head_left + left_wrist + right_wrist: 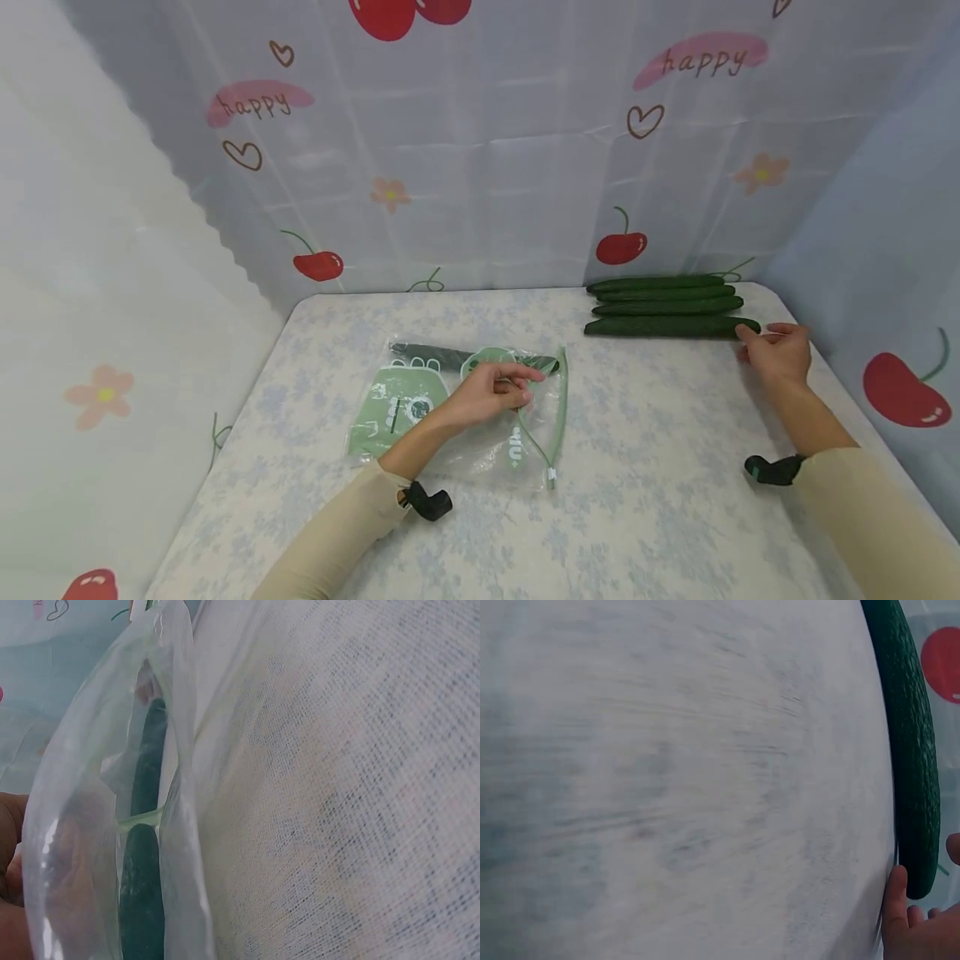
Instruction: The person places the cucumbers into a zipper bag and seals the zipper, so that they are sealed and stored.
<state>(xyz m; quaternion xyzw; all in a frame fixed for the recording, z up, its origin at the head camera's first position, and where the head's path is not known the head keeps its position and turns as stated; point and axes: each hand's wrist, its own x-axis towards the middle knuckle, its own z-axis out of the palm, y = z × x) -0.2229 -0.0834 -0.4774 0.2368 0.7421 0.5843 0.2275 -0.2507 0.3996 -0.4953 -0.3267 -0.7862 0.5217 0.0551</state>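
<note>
My left hand (491, 396) pinches the upper layer of a clear zip bag (480, 454) with green print, lifting it so the mouth gapes toward the right. Inside the bag lies one cucumber (442, 356), seen through the plastic; the left wrist view also shows this bagged cucumber (142, 892). At the right, my right hand (780, 354) is at the end of the nearest cucumber (667, 327) of a row. In the right wrist view the thumb touches or nearly touches that cucumber (915, 765), and the fingers stand apart from it.
Several more cucumbers (663, 293) lie side by side behind the nearest one, close to the back edge. A pale flowered cloth covers the table (645, 467). Printed curtains (480, 167) enclose the back and both sides.
</note>
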